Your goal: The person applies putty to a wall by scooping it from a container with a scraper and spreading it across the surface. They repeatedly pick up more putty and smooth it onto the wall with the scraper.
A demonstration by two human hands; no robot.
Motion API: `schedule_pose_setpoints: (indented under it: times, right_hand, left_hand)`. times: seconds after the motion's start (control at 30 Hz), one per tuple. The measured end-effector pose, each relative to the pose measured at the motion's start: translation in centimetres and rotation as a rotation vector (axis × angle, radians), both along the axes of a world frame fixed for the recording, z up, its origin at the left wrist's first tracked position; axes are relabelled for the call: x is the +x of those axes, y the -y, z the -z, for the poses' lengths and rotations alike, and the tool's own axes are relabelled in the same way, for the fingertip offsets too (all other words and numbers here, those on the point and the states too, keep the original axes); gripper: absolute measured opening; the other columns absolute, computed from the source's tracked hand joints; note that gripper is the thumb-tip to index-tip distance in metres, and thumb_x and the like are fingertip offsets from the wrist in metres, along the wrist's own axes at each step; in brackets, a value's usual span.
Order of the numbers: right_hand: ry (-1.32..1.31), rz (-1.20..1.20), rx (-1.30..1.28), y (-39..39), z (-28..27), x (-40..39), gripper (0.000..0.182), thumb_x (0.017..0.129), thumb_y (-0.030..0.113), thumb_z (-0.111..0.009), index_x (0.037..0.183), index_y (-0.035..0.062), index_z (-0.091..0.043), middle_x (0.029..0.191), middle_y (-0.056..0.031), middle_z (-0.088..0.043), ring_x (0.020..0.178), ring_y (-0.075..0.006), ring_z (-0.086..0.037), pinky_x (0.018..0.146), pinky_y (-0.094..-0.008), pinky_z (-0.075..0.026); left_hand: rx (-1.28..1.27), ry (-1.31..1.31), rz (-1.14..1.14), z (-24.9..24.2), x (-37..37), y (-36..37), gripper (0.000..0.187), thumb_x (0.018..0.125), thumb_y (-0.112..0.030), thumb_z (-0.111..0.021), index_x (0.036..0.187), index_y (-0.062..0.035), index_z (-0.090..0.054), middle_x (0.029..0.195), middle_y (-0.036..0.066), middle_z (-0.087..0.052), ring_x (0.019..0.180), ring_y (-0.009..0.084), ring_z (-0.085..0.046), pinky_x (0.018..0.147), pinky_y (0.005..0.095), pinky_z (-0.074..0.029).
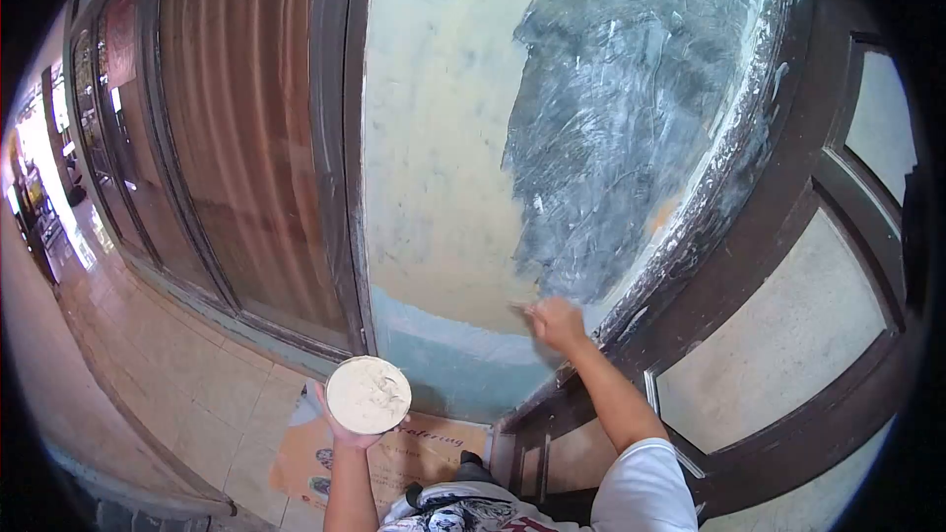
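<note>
My left hand is wrapped round a round tub of off-white paste, held from below at the lower middle of the view. The paste has an uneven surface. My right hand is closed round a small tool, whose thin end points left against the lower part of the wall panel. Most of that tool is hidden by my fingers. On the panel, a pale cream area lies at the left, a rough dark grey patch at the right, and a blue-green band along the bottom.
A dark-framed window with a brown curtain stands left of the panel. On the right is a dark wooden door with pale insets. A printed orange sheet lies on the tiled floor below the tub.
</note>
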State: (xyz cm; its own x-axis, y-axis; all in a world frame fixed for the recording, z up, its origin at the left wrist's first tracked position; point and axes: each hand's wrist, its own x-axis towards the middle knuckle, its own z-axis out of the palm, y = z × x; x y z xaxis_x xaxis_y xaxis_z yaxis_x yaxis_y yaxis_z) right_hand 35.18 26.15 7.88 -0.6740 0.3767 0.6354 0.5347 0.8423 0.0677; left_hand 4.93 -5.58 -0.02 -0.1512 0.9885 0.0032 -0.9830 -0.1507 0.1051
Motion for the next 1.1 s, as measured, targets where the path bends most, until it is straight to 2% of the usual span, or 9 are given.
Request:
schedule_pose_setpoints:
  times: [0.13, 0.3, 0.4, 0.53, 0.6, 0.63, 0.77, 1.0, 1.1]
  right_hand:
    - [-0.561, 0.019, 0.144, -0.6, -8.5, -0.9, 0.006, 0.088, 0.015, -0.073, 0.085, 0.0097, -0.070, 0.079, -0.0103, -0.066, 0.074, -0.0351, -0.061, 0.064, -0.0478, -0.049]
    - [-0.139, -0.067, 0.000, -0.7, -0.4, -0.2, 0.010, 0.091, 0.022, -0.070, 0.089, 0.0122, -0.072, 0.080, -0.0094, -0.066, 0.077, -0.0327, -0.063, 0.069, -0.0465, -0.054]
    - [0.142, 0.121, -0.018, -0.7, -2.6, -0.7, 0.012, 0.090, 0.025, -0.068, 0.090, 0.0137, -0.073, 0.079, -0.0081, -0.065, 0.080, -0.0315, -0.064, 0.068, -0.0456, -0.055]
    - [-0.414, 0.047, 0.148, -0.6, -10.7, -0.6, 0.011, 0.090, 0.018, -0.073, 0.094, 0.0078, -0.074, 0.086, -0.0088, -0.072, 0.077, -0.0258, -0.067, 0.070, -0.0382, -0.054]
    - [-0.949, 0.104, -0.385, 0.1, -11.9, -0.7, 0.019, 0.096, 0.021, -0.072, 0.106, 0.0046, -0.074, 0.092, -0.0068, -0.073, 0.082, -0.0181, -0.067, 0.074, -0.0331, -0.054]
    - [-0.952, 0.107, -0.384, 0.3, -11.7, -0.9, 0.019, 0.096, 0.021, -0.072, 0.106, 0.0046, -0.074, 0.092, -0.0068, -0.073, 0.082, -0.0181, -0.067, 0.074, -0.0331, -0.054]
    - [-0.908, -0.336, -1.582, 3.5, -7.9, -2.7, 0.025, 0.101, 0.018, -0.067, 0.115, -0.0019, -0.070, 0.101, -0.0065, -0.074, 0.085, -0.0114, -0.068, 0.078, -0.0285, -0.056]
    - [-0.733, -0.422, -1.888, 7.8, -0.3, -5.7, 0.028, 0.103, 0.018, -0.063, 0.119, -0.0038, -0.067, 0.108, -0.0083, -0.074, 0.092, -0.0137, -0.071, 0.083, -0.0299, -0.057]
    - [-0.716, -0.323, -1.941, 8.1, 1.1, -4.7, 0.029, 0.102, 0.017, -0.063, 0.122, -0.0043, -0.067, 0.110, -0.0090, -0.074, 0.094, -0.0145, -0.071, 0.086, -0.0300, -0.057]
  left_hand:
    - [0.077, -0.018, 0.015, -0.3, 0.0, -0.4, 0.109, 0.077, -0.097, -0.032, 0.149, -0.0153, -0.045, 0.139, 0.026, -0.056, 0.100, 0.0586, -0.063, 0.059, 0.0690, -0.055]
    - [0.029, 0.110, -0.013, -1.6, 0.3, -1.2, 0.111, 0.078, -0.096, -0.032, 0.154, -0.0151, -0.039, 0.145, 0.028, -0.050, 0.109, 0.0598, -0.060, 0.070, 0.0736, -0.056]
    - [0.008, 0.113, 0.017, -2.6, 0.7, -1.7, 0.111, 0.079, -0.096, -0.031, 0.154, -0.0147, -0.039, 0.145, 0.028, -0.051, 0.108, 0.0599, -0.061, 0.069, 0.0737, -0.056]
    - [0.111, 0.053, 0.127, -1.9, 0.6, -2.5, 0.112, 0.077, -0.097, -0.032, 0.154, -0.0152, -0.038, 0.145, 0.029, -0.050, 0.108, 0.0641, -0.059, 0.070, 0.0744, -0.055]
    - [-0.036, 0.090, 0.039, -2.9, 1.3, -3.2, 0.113, 0.076, -0.097, -0.034, 0.155, -0.0157, -0.037, 0.145, 0.030, -0.049, 0.105, 0.0661, -0.059, 0.067, 0.0718, -0.056]
    - [0.135, 0.057, 0.181, -2.6, 1.3, -3.8, 0.113, 0.076, -0.097, -0.035, 0.156, -0.0153, -0.036, 0.146, 0.030, -0.049, 0.104, 0.0665, -0.059, 0.067, 0.0707, -0.057]
    - [0.225, 0.023, 0.362, -3.8, 2.9, -5.3, 0.110, 0.079, -0.093, -0.037, 0.157, -0.0160, -0.033, 0.147, 0.031, -0.047, 0.104, 0.0673, -0.058, 0.066, 0.0693, -0.058]
    - [0.341, -0.013, 0.534, -4.3, 5.9, -6.9, 0.104, 0.084, -0.089, -0.035, 0.157, -0.0155, -0.034, 0.150, 0.025, -0.048, 0.116, 0.0638, -0.055, 0.070, 0.0761, -0.053]
    - [0.247, -0.065, 0.475, -2.5, 6.6, -6.8, 0.098, 0.088, -0.085, -0.035, 0.157, -0.0147, -0.037, 0.152, 0.022, -0.049, 0.123, 0.0539, -0.057, 0.081, 0.0741, -0.053]
